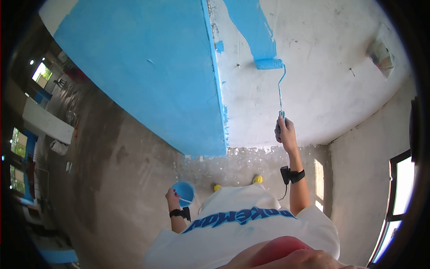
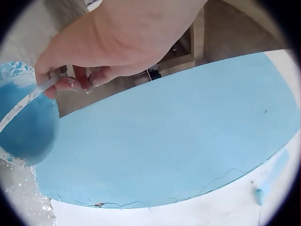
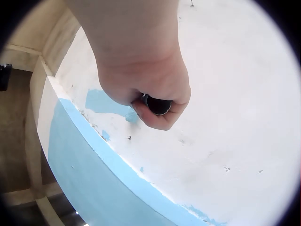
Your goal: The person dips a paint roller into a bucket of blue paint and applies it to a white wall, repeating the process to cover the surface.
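Observation:
My right hand (image 1: 285,131) grips the handle of a paint roller (image 1: 269,64). Its blue-coated sleeve lies against the white wall (image 1: 313,94), at the lower end of a fresh blue stripe (image 1: 253,31). From the right wrist, the dark butt end of the roller handle (image 3: 158,105) shows inside the curled fingers, while the sleeve is mostly hidden behind the hand. Down at the left, my left hand (image 1: 172,196) holds a blue paint bucket (image 1: 191,192) by its pale bail handle (image 2: 22,104). Paint smears mark the fingertips (image 2: 70,84) of that hand.
A blue-painted wall section (image 1: 148,76) juts out left of the white wall, ending in a vertical edge. Paint spots speckle the grey floor (image 1: 242,166) along the wall's foot. Windows (image 1: 398,193) stand at the right. A nail (image 1: 352,71) sticks out of the white wall.

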{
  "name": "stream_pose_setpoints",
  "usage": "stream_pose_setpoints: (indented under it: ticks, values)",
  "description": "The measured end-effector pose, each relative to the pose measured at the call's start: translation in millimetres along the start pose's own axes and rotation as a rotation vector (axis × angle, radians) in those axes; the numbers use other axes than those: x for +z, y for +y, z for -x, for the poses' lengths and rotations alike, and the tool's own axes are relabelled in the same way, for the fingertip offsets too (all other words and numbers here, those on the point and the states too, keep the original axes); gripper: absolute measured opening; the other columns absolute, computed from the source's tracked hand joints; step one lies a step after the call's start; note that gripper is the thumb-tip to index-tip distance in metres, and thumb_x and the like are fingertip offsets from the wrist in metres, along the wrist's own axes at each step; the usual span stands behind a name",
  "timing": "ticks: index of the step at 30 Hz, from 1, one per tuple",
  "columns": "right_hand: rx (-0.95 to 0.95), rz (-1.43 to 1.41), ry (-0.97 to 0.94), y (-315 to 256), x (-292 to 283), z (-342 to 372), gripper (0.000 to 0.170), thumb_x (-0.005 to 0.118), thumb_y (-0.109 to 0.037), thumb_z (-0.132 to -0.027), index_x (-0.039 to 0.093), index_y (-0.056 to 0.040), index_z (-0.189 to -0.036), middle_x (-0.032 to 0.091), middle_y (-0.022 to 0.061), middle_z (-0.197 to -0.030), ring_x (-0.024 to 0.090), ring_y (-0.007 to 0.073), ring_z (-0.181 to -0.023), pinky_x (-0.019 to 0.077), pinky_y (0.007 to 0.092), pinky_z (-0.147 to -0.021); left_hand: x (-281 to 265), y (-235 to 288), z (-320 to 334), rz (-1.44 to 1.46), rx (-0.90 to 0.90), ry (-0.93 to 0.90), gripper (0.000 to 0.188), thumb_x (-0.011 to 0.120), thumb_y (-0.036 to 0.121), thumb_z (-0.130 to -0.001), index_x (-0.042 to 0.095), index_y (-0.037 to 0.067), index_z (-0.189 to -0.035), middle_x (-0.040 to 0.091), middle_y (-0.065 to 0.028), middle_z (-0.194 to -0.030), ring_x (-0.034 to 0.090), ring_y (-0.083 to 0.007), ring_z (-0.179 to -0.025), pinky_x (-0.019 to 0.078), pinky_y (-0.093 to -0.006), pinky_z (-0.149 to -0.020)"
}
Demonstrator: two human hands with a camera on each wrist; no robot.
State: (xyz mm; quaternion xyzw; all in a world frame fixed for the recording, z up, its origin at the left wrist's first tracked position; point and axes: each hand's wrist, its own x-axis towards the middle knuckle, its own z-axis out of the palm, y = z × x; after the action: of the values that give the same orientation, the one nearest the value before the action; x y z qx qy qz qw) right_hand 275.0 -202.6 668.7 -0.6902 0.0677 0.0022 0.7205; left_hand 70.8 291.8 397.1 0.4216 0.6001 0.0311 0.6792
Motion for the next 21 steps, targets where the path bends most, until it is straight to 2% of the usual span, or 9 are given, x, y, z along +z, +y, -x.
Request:
stream_pose_setpoints:
  ticks: [3,4,6,8,9,10,14,17,21]
  values:
    - [-0.028,-0.074,0.018,-16,20,11,0.037,0.044,-0.036,-0.101,0.038,-0.0101,-0.076,0.032,-0.0048,-0.057,0.029,0.0041,-0.041,0.0224,0.0208,-0.035,-26,-27,-23,-0.006,-0.004,0.065,0.023,0.048,0.021,-0.089,0.054,0.002,-0.100,0.050,-0.0091,-0.094,0.049,-0.0206,-0.084,0.0435,-0.0391,-0.074]
    - [-0.040,-0.113,0.023,-27,27,14,0.036,0.045,-0.035,-0.100,0.037,-0.0105,-0.075,0.032,-0.0051,-0.057,0.029,0.0039,-0.042,0.0231,0.0208,-0.035,-34,-39,-30,0.092,-0.027,0.159,0.021,0.052,0.021,-0.086,0.053,0.004,-0.097,0.049,-0.0069,-0.087,0.049,-0.0204,-0.076,0.0415,-0.0374,-0.068]
    - [-0.095,-0.113,0.001,-48,40,10,0.037,0.045,-0.036,-0.100,0.037,-0.0101,-0.075,0.032,-0.0047,-0.057,0.030,0.0041,-0.042,0.0233,0.0209,-0.035,-72,-77,-71,0.285,-0.087,0.026,0.023,0.052,0.020,-0.089,0.053,0.004,-0.105,0.059,-0.0127,-0.102,0.058,-0.0278,-0.095,0.0463,-0.0401,-0.078]
    - [-0.148,-0.120,-0.027,-73,55,1,0.038,0.044,-0.037,-0.100,0.037,-0.0098,-0.075,0.032,-0.0043,-0.057,0.030,0.0044,-0.042,0.0235,0.0209,-0.035,-79,-97,-90,0.266,-0.104,0.365,0.030,0.051,0.021,-0.091,0.047,0.004,-0.116,0.059,-0.0119,-0.122,0.058,-0.0249,-0.112,0.0496,-0.0408,-0.087]
    - [-0.189,-0.130,-0.073,-87,64,-5,0.039,0.044,-0.038,-0.100,0.037,-0.0095,-0.075,0.032,-0.0040,-0.058,0.030,0.0046,-0.042,0.0238,0.0209,-0.035,-92,-111,-110,0.021,-0.110,0.330,0.035,0.053,0.024,-0.092,0.045,0.004,-0.119,0.061,-0.0106,-0.118,0.060,-0.0235,-0.108,0.0508,-0.0373,-0.085]
    - [-0.229,-0.142,-0.122,-101,73,-11,0.040,0.044,-0.039,-0.100,0.037,-0.0091,-0.075,0.033,-0.0036,-0.058,0.030,0.0048,-0.043,0.0242,0.0210,-0.036,-91,-105,-109,0.031,-0.106,0.328,0.035,0.053,0.024,-0.092,0.045,0.004,-0.119,0.061,-0.0106,-0.118,0.060,-0.0235,-0.108,0.0508,-0.0373,-0.085]
    - [-0.362,-0.138,-0.199,-155,113,-37,0.040,0.044,-0.039,-0.100,0.039,-0.0085,-0.076,0.034,-0.0031,-0.059,0.031,0.0054,-0.044,0.0250,0.0213,-0.037,-109,-93,-84,-1.576,0.046,0.073,0.037,0.059,0.024,-0.090,0.047,0.005,-0.119,0.063,-0.0115,-0.111,0.063,-0.0242,-0.102,0.0520,-0.0334,-0.082]
    - [-0.446,-0.109,-0.229,-172,135,-61,0.040,0.042,-0.043,-0.101,0.041,-0.0094,-0.079,0.032,-0.0042,-0.059,0.028,0.0044,-0.044,0.0233,0.0207,-0.037,-111,-84,-60,-1.599,0.036,0.152,0.041,0.064,0.023,-0.086,0.048,0.004,-0.119,0.063,-0.0112,-0.110,0.064,-0.0233,-0.101,0.0522,-0.0333,-0.082]
    - [-0.469,0.043,-0.093,-155,150,-78,0.039,0.038,-0.042,-0.102,0.039,-0.0115,-0.077,0.033,-0.0055,-0.057,0.029,0.0034,-0.043,0.0238,0.0211,-0.036,-141,-147,-115,-1.453,0.081,0.231,0.046,0.067,0.019,-0.082,0.047,0.003,-0.120,0.064,-0.0128,-0.112,0.065,-0.0257,-0.100,0.0527,-0.0344,-0.082]
